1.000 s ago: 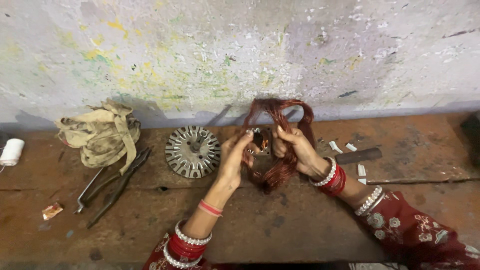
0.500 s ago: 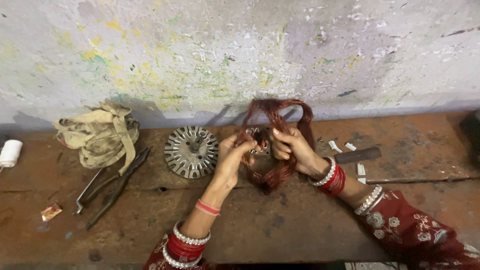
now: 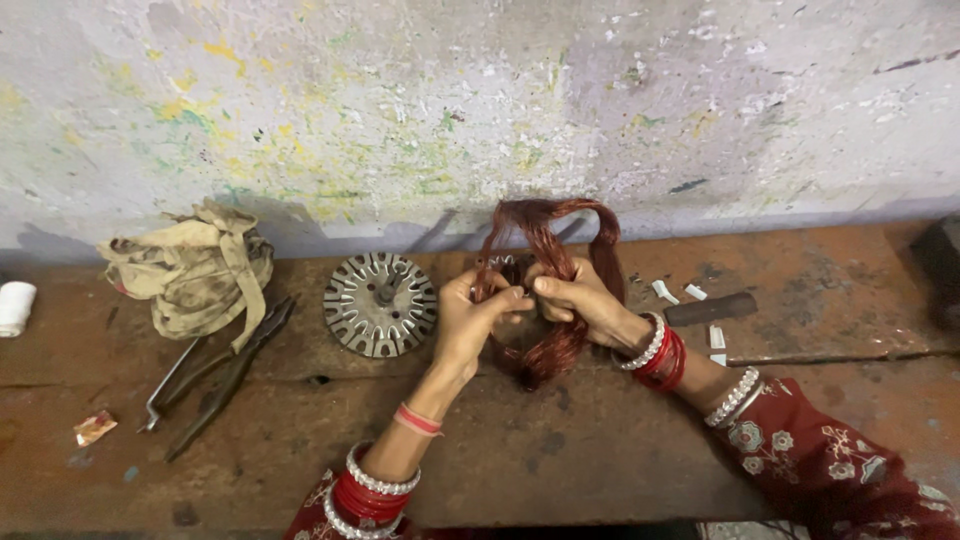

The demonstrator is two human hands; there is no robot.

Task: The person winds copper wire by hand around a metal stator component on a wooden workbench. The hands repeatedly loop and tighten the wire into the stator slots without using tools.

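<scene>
A bundle of reddish copper wire coils [image 3: 548, 228] loops up in front of the wall and hangs down to the bench. My left hand [image 3: 472, 318] pinches the strands on its left side. My right hand [image 3: 580, 300] grips the bundle from the right, fingers wrapped round the wire. Both hands meet at the middle of the coils, over a small part I cannot make out. Just to the left of my left hand a round slotted metal stator [image 3: 381, 304] lies flat on the bench.
A crumpled dirty cloth [image 3: 193, 267] sits at the left, with pliers [image 3: 232, 370] and a flat metal tool [image 3: 172, 385] below it. A white roll [image 3: 14, 307] is at the far left edge. A dark bar [image 3: 711, 309] and white paper slips [image 3: 665, 292] lie right. The wall is close behind.
Both hands have shifted slightly on the coils, the fingers working closer together at the middle; the bundle stays in the same place.
</scene>
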